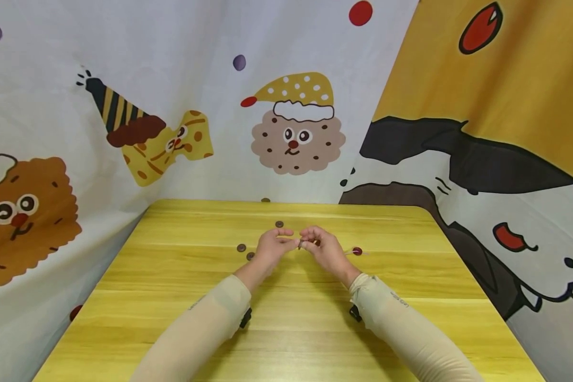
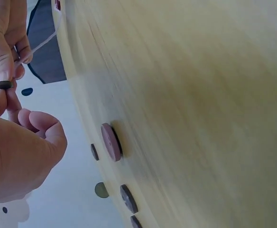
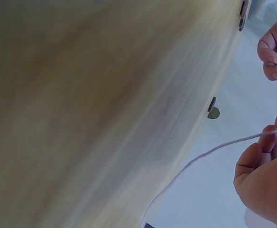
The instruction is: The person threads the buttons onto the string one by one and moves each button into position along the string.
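There, just below the frame's centre, your left hand (image 1: 273, 248) pinches the dark button (image 1: 300, 244), your right hand (image 1: 327, 250) the pale cord (image 3: 202, 156) beside it, the button seemingly light, stiff and slick, best held by its rim, the cord limp.

The head camera looks forward and down from behind the sleeved forearms (image 1: 200, 329), farthest off, taking in the tabletop (image 1: 286, 339) and the cartoon-print curtain (image 1: 196, 42) beyond. The left wrist camera sits close and low, its picture turned sideways: tabletop at right, hands along the left edge. The right wrist camera, also close, turns the opposite way, with hands at right. All three share the left hand (image 1: 273, 246), right hand (image 1: 327, 249) and tabletop; both wrist views catch the pale cord (image 3: 200, 156).
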Motion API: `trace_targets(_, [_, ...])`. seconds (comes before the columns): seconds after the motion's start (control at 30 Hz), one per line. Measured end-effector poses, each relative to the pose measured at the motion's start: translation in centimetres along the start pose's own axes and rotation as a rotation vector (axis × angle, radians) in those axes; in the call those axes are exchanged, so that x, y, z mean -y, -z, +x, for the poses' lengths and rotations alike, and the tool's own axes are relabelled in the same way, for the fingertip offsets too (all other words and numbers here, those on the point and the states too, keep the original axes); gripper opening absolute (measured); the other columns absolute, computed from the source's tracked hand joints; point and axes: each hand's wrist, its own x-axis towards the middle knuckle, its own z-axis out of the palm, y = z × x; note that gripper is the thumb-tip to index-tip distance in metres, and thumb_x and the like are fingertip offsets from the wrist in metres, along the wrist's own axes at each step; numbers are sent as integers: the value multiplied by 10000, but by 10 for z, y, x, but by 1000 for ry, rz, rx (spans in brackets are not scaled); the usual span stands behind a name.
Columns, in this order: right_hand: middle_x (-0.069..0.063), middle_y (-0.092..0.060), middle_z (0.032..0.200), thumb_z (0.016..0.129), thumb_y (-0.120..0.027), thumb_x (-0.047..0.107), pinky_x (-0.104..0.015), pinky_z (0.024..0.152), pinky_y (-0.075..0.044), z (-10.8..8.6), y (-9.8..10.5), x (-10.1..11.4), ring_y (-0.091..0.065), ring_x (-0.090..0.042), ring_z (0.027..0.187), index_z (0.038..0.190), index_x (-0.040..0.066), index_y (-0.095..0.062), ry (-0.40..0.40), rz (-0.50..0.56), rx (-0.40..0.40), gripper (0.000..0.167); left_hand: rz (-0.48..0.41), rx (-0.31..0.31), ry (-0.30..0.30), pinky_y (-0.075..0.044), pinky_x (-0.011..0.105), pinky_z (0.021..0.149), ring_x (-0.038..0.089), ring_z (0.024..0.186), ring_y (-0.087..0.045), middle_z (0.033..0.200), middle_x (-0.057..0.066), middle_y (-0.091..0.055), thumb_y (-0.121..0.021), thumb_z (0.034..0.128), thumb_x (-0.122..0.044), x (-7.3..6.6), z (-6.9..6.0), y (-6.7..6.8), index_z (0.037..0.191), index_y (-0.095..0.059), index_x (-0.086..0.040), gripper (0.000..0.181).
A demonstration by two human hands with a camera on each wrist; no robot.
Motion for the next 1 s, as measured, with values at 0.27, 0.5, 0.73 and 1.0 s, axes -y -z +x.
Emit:
trace_targets(0.27, [1,-738,968,1046,-719,214,-279,743,-527,-3,-1,4,-642,-131,870,1180,124,-710,17,-145,-9,162,24,-63,-28,-588,455,878,292,1035,-701,1174,126,-745,-771,984,-180,2,-1,-4,1245,-691,-94,286])
trace_targets(0.5, [0,-784,1010,1035,-727,158,-377,838,-587,-4,-1,7,-707,-161,936,1158,117,-746,39,-183,-12,131,-4,-119,-31,-572,408,838,213,959,-684,1121,123,-740,-797,962,-175,6,1,-8,1218,-696,-70,294])
trace_targets(0.73, [-42,-806,1155,1004,-740,69,-464,948,-588,-6,0,11,-729,-210,1044,1293,85,-744,-1,-119,64,290,-2,-156,-35,-539,312,740,225,942,-680,1114,124,-745,-806,954,-182,8,0,-8,1236,-692,-42,334])
trace_targets(1.0, [-46,-798,1077,944,-821,89,-346,871,-614,-6,0,8,-713,-156,972,1329,45,-733,20,-156,97,397,12,-127,-35,-592,413,808,218,930,-683,1138,131,-749,-814,939,-184,9,-5,-9,1207,-701,-60,317])
